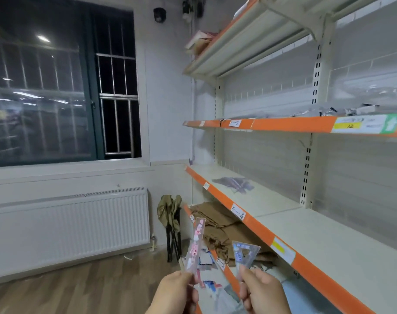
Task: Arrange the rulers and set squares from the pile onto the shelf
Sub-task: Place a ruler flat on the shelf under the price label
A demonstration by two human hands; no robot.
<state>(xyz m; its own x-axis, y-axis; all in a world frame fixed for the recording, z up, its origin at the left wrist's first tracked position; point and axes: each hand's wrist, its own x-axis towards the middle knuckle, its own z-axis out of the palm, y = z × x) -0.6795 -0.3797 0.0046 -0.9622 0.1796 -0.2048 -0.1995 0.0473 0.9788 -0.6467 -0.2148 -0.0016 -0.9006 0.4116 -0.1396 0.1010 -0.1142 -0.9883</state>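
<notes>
My left hand [177, 291] pinches the lower end of a clear ruler [196, 243] printed with pink figures, which stands nearly upright. My right hand [263, 291] pinches the narrow corner of a clear set square [244, 257] with a bluish shimmer, wide side up. Both are in the air just off the orange front edge [261, 230] of the shelf [329, 241]. A small heap of clear pieces [235, 184] lies near the shelf's far left end; from there the white board runs open toward me. Wooden floor [91, 284] lies on my left.
</notes>
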